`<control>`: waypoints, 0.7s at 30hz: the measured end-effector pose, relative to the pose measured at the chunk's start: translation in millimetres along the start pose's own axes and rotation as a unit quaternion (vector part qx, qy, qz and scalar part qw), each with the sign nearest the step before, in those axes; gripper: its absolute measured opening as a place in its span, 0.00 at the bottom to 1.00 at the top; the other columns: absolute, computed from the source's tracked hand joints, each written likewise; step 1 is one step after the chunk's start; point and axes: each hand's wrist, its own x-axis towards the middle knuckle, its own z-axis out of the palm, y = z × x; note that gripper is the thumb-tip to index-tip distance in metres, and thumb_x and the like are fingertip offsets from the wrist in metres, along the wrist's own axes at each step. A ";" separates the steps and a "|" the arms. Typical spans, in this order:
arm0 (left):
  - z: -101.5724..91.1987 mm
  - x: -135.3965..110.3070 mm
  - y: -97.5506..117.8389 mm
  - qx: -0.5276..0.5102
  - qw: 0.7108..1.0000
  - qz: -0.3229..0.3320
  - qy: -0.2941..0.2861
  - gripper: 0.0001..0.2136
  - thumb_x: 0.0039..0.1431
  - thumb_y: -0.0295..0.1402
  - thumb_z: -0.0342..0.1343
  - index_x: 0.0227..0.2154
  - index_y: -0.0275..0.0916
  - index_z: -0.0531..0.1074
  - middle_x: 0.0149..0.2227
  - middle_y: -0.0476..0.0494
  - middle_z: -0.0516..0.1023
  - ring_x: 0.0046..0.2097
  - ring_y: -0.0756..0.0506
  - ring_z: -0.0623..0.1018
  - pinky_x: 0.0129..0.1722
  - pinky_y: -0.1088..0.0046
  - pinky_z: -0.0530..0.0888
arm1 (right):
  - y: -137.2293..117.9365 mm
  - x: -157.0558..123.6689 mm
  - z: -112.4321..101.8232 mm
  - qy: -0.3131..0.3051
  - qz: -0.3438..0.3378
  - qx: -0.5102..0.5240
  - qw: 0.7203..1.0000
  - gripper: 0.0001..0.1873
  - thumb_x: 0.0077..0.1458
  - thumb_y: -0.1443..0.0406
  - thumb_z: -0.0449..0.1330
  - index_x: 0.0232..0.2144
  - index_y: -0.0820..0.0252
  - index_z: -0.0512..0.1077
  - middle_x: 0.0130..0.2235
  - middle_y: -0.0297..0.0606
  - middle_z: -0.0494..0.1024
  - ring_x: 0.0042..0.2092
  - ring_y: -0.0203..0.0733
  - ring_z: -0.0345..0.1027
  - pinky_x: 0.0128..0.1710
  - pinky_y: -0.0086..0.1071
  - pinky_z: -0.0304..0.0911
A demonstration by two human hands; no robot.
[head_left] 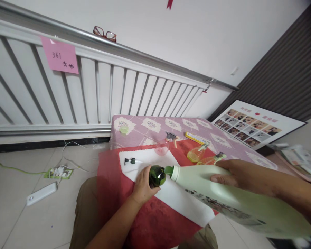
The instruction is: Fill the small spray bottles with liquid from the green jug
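My left hand is wrapped round a small dark green bottle, holding it above the white cloth. In my right hand is a large pale green jug, tipped so that its green spout meets the small bottle's mouth. Whether liquid is flowing I cannot make out. A dark pump top with a clear tube lies on the white cloth, left of the bottle. Behind it stands a clear pinkish spray bottle. Two yellowish spray bottles are farther right, one partly hidden by the jug.
A red cloth and a purple patterned cloth cover the table, with a pale green cap and a yellow box on it. Behind is a white radiator. A power strip and a white device lie on the floor.
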 end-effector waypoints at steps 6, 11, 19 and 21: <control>-1.0 0.8 0.5 0.005 1.000 0.005 -0.003 0.45 0.39 0.29 0.65 0.61 0.40 0.50 0.60 0.36 0.62 0.61 0.36 0.63 0.61 0.52 0.62 | 1.0 0.6 0.4 -0.002 -0.008 0.015 1.000 0.21 0.52 0.46 0.53 0.32 0.57 0.71 0.36 0.44 0.79 0.38 0.53 0.73 0.34 0.36 0.62; -1.2 0.3 0.5 0.011 1.000 -0.002 -0.007 0.45 0.39 0.29 0.65 0.61 0.39 0.50 0.60 0.35 0.62 0.61 0.36 0.63 0.61 0.52 0.61 | 0.8 2.3 0.6 0.004 -0.007 0.009 1.000 0.21 0.52 0.46 0.53 0.31 0.57 0.70 0.36 0.44 0.79 0.39 0.54 0.72 0.35 0.37 0.62; -0.3 0.0 -0.7 0.013 1.000 0.008 -0.004 0.45 0.39 0.29 0.65 0.61 0.39 0.49 0.60 0.35 0.62 0.61 0.36 0.63 0.61 0.52 0.62 | 3.8 2.5 1.4 0.000 -0.019 0.020 1.000 0.22 0.52 0.46 0.53 0.34 0.57 0.72 0.37 0.44 0.80 0.39 0.53 0.73 0.34 0.36 0.63; -0.5 -0.1 -0.5 0.014 1.000 0.006 -0.004 0.45 0.39 0.30 0.65 0.61 0.39 0.50 0.60 0.35 0.62 0.61 0.36 0.63 0.61 0.52 0.62 | 6.4 3.5 2.9 0.006 -0.011 0.017 1.000 0.23 0.52 0.46 0.53 0.34 0.57 0.72 0.37 0.44 0.80 0.39 0.52 0.73 0.34 0.35 0.63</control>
